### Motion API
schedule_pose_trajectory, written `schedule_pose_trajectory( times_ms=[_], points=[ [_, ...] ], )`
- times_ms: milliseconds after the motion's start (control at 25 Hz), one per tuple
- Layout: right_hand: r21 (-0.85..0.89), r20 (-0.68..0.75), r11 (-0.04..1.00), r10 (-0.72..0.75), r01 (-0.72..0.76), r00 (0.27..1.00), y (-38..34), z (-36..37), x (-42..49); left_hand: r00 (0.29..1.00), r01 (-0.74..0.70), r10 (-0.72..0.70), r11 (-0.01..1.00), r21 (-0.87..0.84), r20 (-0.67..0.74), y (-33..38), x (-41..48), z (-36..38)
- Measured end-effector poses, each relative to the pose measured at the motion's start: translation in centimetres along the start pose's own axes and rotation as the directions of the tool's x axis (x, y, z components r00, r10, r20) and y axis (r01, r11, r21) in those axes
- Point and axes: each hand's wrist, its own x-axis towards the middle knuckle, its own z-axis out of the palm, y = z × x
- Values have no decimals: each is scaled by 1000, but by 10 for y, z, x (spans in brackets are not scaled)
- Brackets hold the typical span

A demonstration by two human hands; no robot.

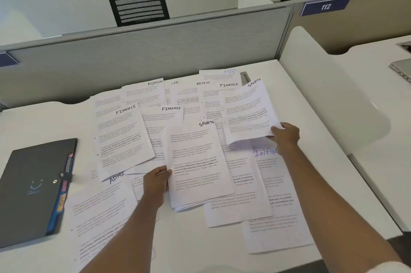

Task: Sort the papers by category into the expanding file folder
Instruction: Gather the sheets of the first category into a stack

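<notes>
Though near papers (124, 139), folder (33, 183) at left

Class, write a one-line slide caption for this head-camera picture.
The left hand holds a SPORTS stack, right hand holds another SPORTS sheet over papers spread on the desk; the folder lies closed.

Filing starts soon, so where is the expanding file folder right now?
In the head view, the expanding file folder lies closed on the desk at left, beside the spread papers and left of the left hand.
</notes>
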Motion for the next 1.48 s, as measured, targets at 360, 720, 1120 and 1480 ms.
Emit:
schedule_pose_trajectory(
  times_ms=[360, 720, 1120, 1480],
  points=[
    [202, 282, 949, 179, -241, 943, 62, 25, -103, 1000, 1, -1, 1000, -27, 8, 2, -7, -1],
    [-129, 269, 991, 55, -21, 961, 116, 42, -170, 998, 20, -10, 990, -141, 68, 9, -20, -1],
    [-448, 261, 769, -376, 456, 889, 107, 27, -171, 991, -12, 32, 987, -159, 128, 2, -22, -20],
    [-865, 179, 432, -210, 256, 961, 115, 5, -152, 990, 24, 0, 985, -170, 139, -19, -23, -90]
  ],
)
